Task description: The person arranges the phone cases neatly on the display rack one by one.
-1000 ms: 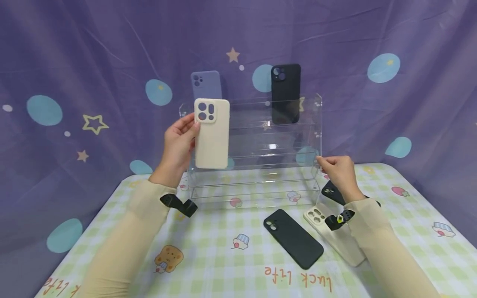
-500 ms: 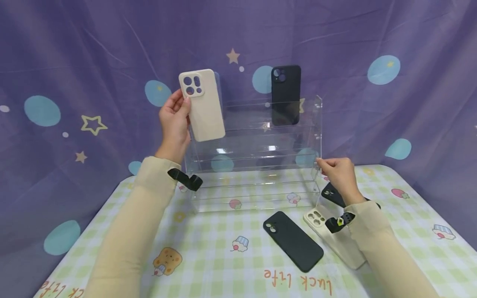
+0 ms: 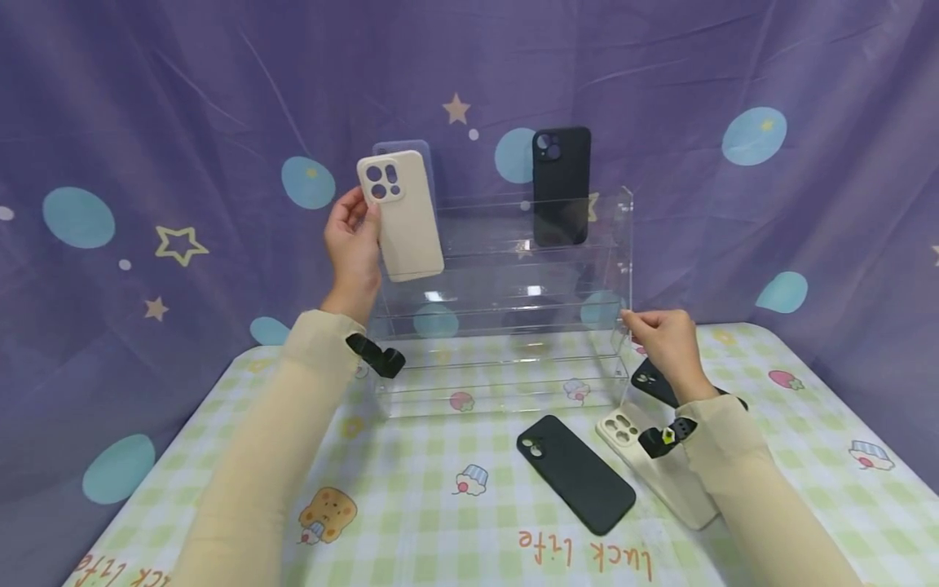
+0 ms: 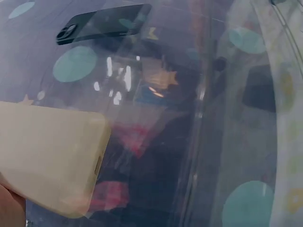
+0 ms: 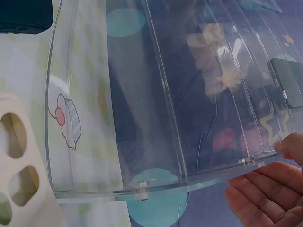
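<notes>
My left hand (image 3: 354, 244) pinches a cream phone case (image 3: 407, 220) by its left edge, thumb on the front below the camera cutouts. The case leans slightly at the upper left of a clear acrylic tiered stand (image 3: 506, 318), its bottom end overlapping a tier in the head view. Behind it, a blue-purple phone case (image 3: 431, 175) is mostly hidden. In the left wrist view the cream case (image 4: 52, 156) shows its lower end near the clear plastic. My right hand (image 3: 669, 342) pinches the right side panel of the stand; in the right wrist view thumb and fingers (image 5: 262, 194) meet its edge.
A black phone case (image 3: 562, 186) stands on the stand's top tier at right. On the checked tablecloth (image 3: 411, 505) lie a dark green case (image 3: 577, 474), another cream case (image 3: 682, 489) partly under the right wrist, and a black case (image 3: 654, 383). A purple curtain (image 3: 220, 98) hangs behind.
My left hand has raised the cream case from in front of the stand to its upper tiers, tilting it, then lowered it slightly. The right hand stays on the side panel.
</notes>
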`<state>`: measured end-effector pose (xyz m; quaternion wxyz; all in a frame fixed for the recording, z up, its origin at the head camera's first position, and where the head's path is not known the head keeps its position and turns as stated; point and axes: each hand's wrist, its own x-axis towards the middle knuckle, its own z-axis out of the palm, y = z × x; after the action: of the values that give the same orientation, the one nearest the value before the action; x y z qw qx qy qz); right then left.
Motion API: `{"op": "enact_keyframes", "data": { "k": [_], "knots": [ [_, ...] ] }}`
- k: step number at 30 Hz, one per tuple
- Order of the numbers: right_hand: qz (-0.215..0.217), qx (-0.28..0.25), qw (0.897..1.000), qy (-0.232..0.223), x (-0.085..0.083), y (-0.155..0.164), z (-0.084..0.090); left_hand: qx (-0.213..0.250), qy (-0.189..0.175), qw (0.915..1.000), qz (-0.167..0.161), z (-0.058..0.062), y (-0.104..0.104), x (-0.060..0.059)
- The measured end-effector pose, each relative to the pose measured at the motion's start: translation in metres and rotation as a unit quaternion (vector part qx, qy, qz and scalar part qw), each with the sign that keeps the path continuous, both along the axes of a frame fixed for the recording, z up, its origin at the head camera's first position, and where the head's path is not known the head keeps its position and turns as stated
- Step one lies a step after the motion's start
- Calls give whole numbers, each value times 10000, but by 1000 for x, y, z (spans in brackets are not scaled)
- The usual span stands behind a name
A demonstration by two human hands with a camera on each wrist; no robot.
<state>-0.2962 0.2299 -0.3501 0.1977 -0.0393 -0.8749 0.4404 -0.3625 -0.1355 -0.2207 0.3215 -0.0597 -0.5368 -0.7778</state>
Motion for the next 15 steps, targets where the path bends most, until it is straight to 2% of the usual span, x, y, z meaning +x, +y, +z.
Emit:
{"op": "enact_keyframes", "data": {
  "k": [5, 15],
  "knots": [
    [45, -50, 10000, -46, 2, -1, 1, -366, -82, 9987, 351, -9, 3, 4],
    [29, -56, 10000, 17, 1, -1, 1, -866, -476, 9923, 743, -25, 4, 15]
  ]
}}
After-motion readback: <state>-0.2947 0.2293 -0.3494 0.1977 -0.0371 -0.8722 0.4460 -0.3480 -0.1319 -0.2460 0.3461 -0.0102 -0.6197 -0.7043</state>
